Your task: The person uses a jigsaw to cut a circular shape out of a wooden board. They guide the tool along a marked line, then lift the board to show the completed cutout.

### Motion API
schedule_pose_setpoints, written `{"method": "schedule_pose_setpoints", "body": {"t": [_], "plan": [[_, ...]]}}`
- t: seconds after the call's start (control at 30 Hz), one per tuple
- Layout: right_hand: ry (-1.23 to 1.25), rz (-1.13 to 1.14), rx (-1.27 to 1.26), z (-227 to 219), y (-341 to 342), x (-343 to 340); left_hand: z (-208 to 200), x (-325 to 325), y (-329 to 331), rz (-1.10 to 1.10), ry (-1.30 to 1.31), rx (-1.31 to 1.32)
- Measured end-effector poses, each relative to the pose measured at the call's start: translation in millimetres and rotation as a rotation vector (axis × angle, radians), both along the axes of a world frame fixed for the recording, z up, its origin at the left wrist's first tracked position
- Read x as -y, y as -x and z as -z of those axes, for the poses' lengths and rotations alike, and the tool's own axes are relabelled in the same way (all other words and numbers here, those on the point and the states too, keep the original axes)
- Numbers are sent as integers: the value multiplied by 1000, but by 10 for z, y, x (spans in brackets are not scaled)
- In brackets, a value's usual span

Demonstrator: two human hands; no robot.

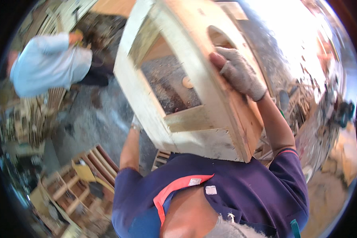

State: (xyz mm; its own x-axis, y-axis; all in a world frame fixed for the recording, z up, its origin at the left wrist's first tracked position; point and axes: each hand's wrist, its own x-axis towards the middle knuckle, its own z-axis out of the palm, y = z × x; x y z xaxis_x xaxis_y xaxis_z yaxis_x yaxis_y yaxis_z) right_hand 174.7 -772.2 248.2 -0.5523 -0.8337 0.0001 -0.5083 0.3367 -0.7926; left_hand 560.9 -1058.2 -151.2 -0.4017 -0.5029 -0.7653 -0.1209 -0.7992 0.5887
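Up against my chest I hold a large wooden box frame [202,142], tilted. Its pale front surrounds a wide opening, and an arched hole [220,36] is cut in its side panel. My right hand [244,75], in a fingerless knitted glove, grips that panel beside the arched hole. Its thumb is bare, and most of its fingers are hidden. On the other side, my left hand [135,122] is almost wholly behind the box frame; little beyond the wrist shows. The left fingers cannot be seen.
A person in a light blue shirt [53,65] bends over at the far left. Stacked wooden strips [35,119] lie near them. A compartmented wooden piece [73,194] stands at the lower left. Wood scraps [301,103] are piled at the right. Grey floor [91,123] shows between.
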Motion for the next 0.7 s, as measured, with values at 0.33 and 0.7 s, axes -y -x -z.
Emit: {"method": "schedule_pose_setpoints", "body": {"t": [0.33, 0.7], "plan": [[81, -241, 230, 228, 140, 74, -1209, -137, 238, -297, 782, 826], [-25, -345, 240, 663, -839, 758, -3079, -2172, 79, -240, 1174, 504]]}}
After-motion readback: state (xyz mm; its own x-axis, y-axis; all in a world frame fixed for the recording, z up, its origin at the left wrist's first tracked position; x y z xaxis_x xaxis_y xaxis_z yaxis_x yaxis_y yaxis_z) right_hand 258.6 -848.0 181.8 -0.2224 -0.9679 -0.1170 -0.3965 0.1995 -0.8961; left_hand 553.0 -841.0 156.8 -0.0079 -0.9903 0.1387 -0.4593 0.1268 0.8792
